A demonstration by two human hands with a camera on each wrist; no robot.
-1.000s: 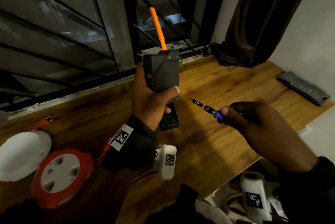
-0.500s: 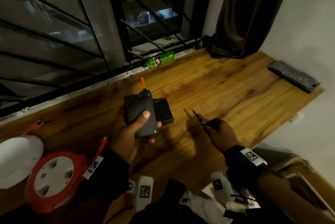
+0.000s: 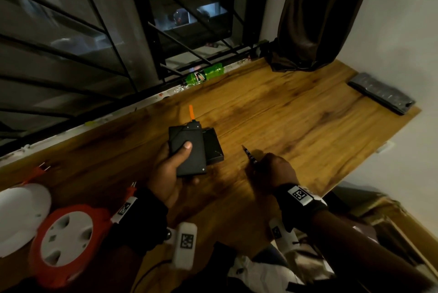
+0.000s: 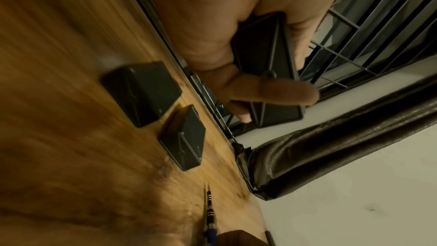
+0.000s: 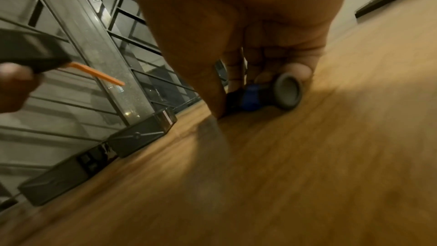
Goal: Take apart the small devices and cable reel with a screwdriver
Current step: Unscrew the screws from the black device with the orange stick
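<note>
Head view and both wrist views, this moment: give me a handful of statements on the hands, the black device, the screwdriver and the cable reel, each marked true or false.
1. The left hand holds the black device with the thumb across its face. True.
2. The right hand is empty. False: it grips the screwdriver.
3. The screwdriver's tip is seated in a screw on the device. False: the tip is clear of it, out over the wooden table.
4. An orange strip sticks out of the device's far end. True.
5. The red cable reel lies near the right hand. False: it lies at the table's left end, beside the left wrist.
</note>
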